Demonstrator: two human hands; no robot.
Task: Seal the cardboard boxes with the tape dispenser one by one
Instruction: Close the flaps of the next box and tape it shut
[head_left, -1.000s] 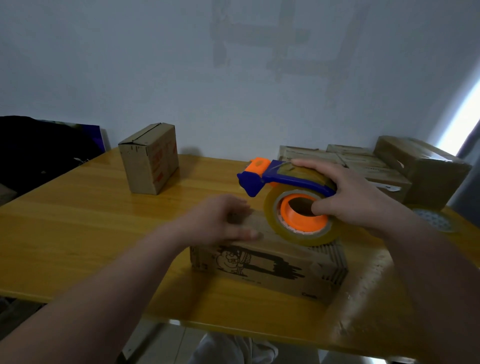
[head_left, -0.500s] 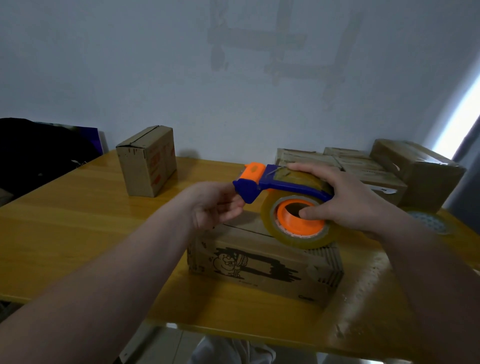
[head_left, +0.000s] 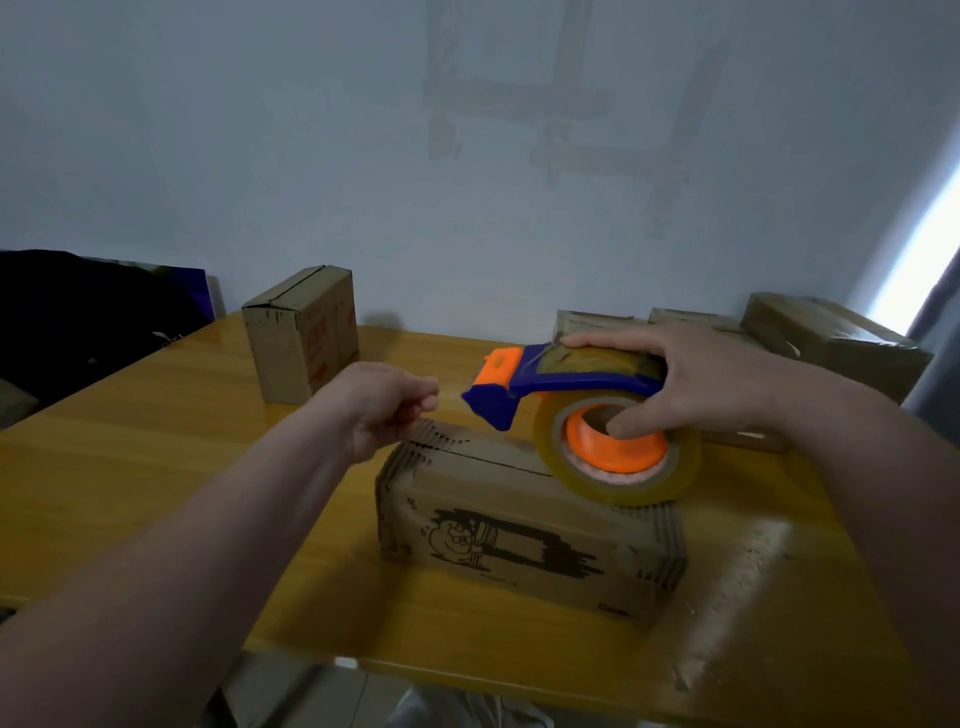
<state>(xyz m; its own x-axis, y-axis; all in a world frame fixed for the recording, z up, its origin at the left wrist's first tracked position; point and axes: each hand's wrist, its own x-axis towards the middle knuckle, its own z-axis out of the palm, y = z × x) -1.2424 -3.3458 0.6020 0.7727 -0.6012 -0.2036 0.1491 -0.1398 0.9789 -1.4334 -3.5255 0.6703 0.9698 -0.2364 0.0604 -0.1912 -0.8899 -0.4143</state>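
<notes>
Printed box lies flat, top seam not yet visibly taped. Everything else is placed relative to it.

Tape dispenser sits on its right end, roll touching the top and blue nose pointing left along the seam. My read: staged for a pull along the seam.

Right hand grips the dispenser, fingers over the roll, thumb in the orange core. That pins it down.

Left hand is over the left end, fingers curled, thumb to forefinger. Likely pinching the clear tape end, but no tape is visible, so can't tell.

Spare small box stands behind-left, more boxes behind-right, all on the table.

Diff: 1 s ago the left palm lay flat on the top by the roll, then went to the nose. Now it's drawn left, and the dispenser has barely moved.
</notes>
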